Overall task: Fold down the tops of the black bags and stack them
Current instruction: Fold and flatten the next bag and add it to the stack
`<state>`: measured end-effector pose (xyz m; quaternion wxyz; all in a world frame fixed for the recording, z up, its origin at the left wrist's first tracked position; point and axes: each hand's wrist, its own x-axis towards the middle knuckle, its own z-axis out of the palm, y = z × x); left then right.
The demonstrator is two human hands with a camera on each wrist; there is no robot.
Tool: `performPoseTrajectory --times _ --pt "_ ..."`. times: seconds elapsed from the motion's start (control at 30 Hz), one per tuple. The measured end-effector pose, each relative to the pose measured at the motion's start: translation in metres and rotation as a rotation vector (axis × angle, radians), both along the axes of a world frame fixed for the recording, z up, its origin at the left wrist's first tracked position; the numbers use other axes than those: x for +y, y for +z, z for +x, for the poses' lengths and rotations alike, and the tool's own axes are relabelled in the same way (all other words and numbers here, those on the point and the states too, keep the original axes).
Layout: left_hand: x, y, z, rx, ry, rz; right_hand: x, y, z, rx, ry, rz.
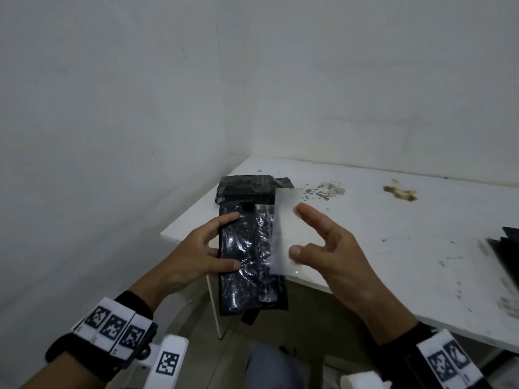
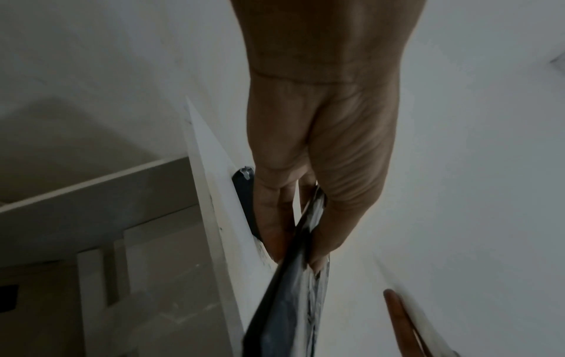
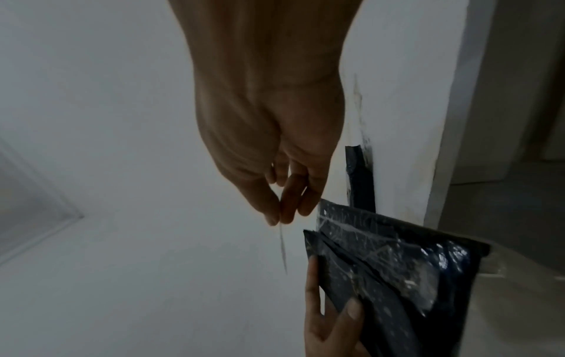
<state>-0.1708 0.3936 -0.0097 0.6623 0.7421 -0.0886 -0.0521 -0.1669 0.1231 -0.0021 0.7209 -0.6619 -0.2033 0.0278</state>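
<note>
Black bag: glossy, crinkled plastic w/ a clear flap sticking out right, held above the table edge. Left hand grips its left side, thumb on top. Right hand pinches the flap (thin, see-through). Another black bag, folded, lies flat near the table's corner.

Bare table right; bags perhaps far right.

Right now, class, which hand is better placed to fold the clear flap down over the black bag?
Right hand: it pinches the clear flap, while the left hand grips the black bag.
</note>
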Motion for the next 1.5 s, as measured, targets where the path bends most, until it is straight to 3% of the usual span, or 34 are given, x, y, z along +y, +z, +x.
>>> performPoseTrajectory --times 0.23,0.7,1.0,1.07,1.23,1.5 --pt "-0.042 0.009 0.016 -0.082 -0.047 -0.025 -0.013 0.005 -0.005 -0.028 0.097 -0.122" --pt "-0.087 0.025 0.025 -0.11 -0.075 -0.023 -0.043 -0.001 -0.001 -0.206 -0.09 -0.432" --pt "-0.117 0.027 0.033 -0.102 -0.117 -0.029 -0.075 -0.006 0.002 -0.36 -0.279 -0.757" --pt "-0.124 0.029 0.035 -0.097 -0.124 -0.042 -0.086 -0.006 0.004 -0.314 -0.311 -0.691" --pt "-0.146 0.034 0.036 -0.099 -0.198 -0.065 -0.1 -0.001 0.013 -0.145 -0.137 -0.28" --pt "-0.167 0.035 0.035 -0.075 -0.262 -0.053 -0.119 0.005 0.024 -0.063 -0.132 -0.217"
